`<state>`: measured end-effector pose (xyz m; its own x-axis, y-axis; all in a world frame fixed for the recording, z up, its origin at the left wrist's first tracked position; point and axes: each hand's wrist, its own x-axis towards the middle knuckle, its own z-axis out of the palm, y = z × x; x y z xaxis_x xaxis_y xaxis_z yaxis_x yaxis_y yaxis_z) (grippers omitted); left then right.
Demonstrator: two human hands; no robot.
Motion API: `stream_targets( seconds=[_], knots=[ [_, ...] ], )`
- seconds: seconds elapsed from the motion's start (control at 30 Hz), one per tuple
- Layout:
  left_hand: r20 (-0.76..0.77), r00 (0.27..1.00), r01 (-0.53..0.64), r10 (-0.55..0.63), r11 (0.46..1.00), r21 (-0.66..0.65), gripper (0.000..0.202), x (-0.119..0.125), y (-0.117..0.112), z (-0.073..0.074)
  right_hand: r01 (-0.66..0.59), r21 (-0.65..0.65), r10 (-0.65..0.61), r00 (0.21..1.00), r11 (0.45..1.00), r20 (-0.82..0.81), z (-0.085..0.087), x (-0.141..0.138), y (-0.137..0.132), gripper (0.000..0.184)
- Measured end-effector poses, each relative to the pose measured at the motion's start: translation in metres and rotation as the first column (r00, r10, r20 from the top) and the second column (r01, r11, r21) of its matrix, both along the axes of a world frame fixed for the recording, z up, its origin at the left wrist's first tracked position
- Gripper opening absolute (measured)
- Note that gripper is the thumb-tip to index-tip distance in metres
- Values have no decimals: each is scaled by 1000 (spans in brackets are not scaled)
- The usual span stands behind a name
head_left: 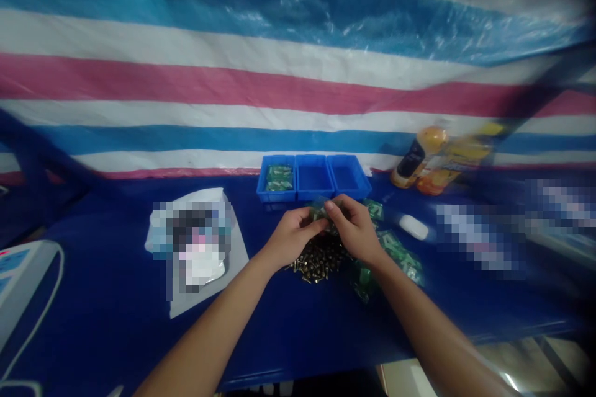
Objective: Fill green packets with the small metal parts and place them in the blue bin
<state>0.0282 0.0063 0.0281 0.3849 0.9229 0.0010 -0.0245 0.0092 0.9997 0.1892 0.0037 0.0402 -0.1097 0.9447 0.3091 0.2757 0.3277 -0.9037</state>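
Note:
My left hand (294, 232) and my right hand (354, 226) meet above a pile of small brassy screws (316, 262). Fingers of both are closed on a small clear green plastic bag (319, 203), partly hidden behind them. What the bag contains cannot be made out. Beside my right forearm lie several more green plastic bags (401, 257), with another green bag (374, 209) just past that hand. Behind my hands, the left blue bin (259, 189) holds green bags.
The middle blue bin (315, 181) and right blue bin (348, 180) stand alongside. Two orange-yellow bottles (421, 152) are at the back right, near a white rounded object (413, 227). White paper (239, 254) with blurred items lies left. A white cable (58, 279) and power strip (21, 273) sit far left.

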Motion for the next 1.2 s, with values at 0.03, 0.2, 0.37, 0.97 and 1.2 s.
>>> stream_targets(
  seconds=[0.03,0.2,0.37,0.97,1.2],
  knots=[
    [5,1000,-6,6,1000,13,20,0,0,1,-6,-4,6,1000,1000,-2,0,0,0,33],
    [45,998,-45,42,998,53,18,0,0,1,-36,-2,36,998,999,58,2,1,0,32],
    [18,1000,12,-12,1000,-9,23,-2,0,0,-60,-16,62,986,998,156,3,4,0,36],
    [122,988,-85,90,995,-50,30,2,1,-6,-31,-68,18,983,997,-181,-2,-2,2,32],
    [118,986,-115,114,993,0,32,4,1,-6,-92,-56,80,978,994,-191,1,-3,1,30]
  ],
)
